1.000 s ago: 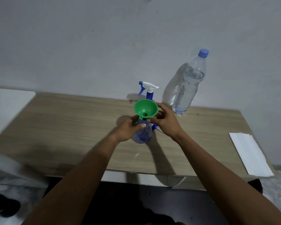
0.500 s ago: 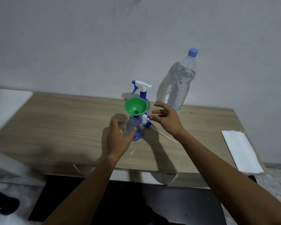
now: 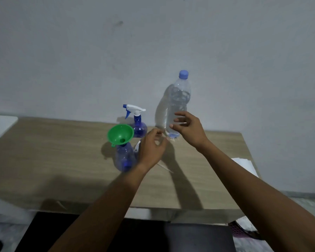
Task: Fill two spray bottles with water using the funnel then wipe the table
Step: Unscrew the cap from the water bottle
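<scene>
Green funnel point(image 3: 120, 134) sat in the neck of the open spray bottle point(image 3: 125, 157) on the bench point(image 3: 44, 151). The capped water bottle point(image 3: 177, 106) stood upright just beyond my right grip point(image 3: 189, 130), which was spread wide and empty, fingers aimed at its lower body. My left grip point(image 3: 151, 148), loose and empty, hovered farther off, beside the spray bottle.

You're getting a dim, bluish, low-contrast frame. Light hits from your right: water bottle point(image 3: 178, 106) throws its shadow left onto the wall point(image 3: 62, 60), and long arm shadows cross the table point(image 3: 44, 160). Left hand point(image 3: 151, 150) fingertips smear. The corners stretch.
</scene>
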Demonstrator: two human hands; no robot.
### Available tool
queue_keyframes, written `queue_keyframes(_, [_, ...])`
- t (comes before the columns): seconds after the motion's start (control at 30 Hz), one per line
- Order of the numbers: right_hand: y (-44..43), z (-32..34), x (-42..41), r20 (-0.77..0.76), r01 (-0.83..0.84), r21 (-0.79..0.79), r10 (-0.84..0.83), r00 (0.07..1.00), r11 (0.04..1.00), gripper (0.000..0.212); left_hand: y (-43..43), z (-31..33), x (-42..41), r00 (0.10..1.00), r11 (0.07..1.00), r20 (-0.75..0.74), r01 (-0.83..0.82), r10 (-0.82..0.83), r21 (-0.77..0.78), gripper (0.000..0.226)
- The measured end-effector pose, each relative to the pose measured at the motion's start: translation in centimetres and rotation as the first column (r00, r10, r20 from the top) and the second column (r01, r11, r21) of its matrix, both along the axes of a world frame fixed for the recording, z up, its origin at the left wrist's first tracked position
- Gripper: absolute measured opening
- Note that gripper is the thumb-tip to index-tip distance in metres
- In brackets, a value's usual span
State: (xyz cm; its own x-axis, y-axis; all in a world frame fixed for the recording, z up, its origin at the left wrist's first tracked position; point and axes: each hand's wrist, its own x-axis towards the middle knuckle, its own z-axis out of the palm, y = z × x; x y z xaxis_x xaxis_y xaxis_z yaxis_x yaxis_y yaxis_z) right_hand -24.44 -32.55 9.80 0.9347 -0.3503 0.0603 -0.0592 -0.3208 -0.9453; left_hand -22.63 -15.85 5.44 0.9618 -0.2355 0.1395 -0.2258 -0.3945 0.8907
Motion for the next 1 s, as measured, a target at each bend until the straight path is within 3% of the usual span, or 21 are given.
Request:
queue_keyframes(0.13, [-3.2, 3.7, 2.6, 0.112, 0.11, -0.115, -0.097, 0.989, 0.987, 0.043, -4.4, 4.1, 3.9, 0.999, 0.999, 0.014, 0.034, -0.034, 0.003, 0.038])
queue_keyframes(0.27, [-5.5, 7.5, 6.6, 0.188, 0.231, -0.231, -0.189, 0.964, 0.945, 0.052, -7.8, 7.4, 7.4, 0.999, 0.999, -0.011, 0.045, -0.045, -0.002, 0.052])
queue_keyframes(0.37, [-6.7, 9.2, 9.6, 0.11, 0.177, -0.333, -0.148, 0.983, 0.926, 0.057, -9.0, 8.8, 9.1, 0.997, 0.997, -0.028, 0.077, -0.076, 0.014, 0.061])
queue_keyframes(0.47, [-7.5, 9.6, 11.3, 0.035, 0.064, -0.428, -0.054, 0.998, 0.902, 0.047, -9.5, 8.8, 10.0, 0.991, 0.993, -0.08, 0.112, -0.109, 0.032, 0.065])
queue_keyframes(0.7, [-8.0, 10.0, 8.4, 0.054, -0.014, -0.465, 0.044, 0.998, 0.885, 0.033, -9.8, 7.4, 9.4, 0.983, 0.99, -0.119, 0.141, -0.139, 0.007, 0.081])
queue_keyframes(0.83, [-7.3, 9.0, 5.5, 0.155, 0.042, -0.498, 0.042, 0.987, 0.866, 0.026, -9.6, 6.7, 8.3, 0.981, 0.984, -0.093, 0.176, -0.172, 0.037, 0.086])
queue_keyframes(1.0, [-6.4, 9.2, 2.4, 0.258, 0.141, -0.453, -0.022, 0.966, 0.88, 0.025, -9.1, 7.3, 5.9, 0.973, 0.975, -0.056, 0.22, -0.222, -0.042, 0.087])
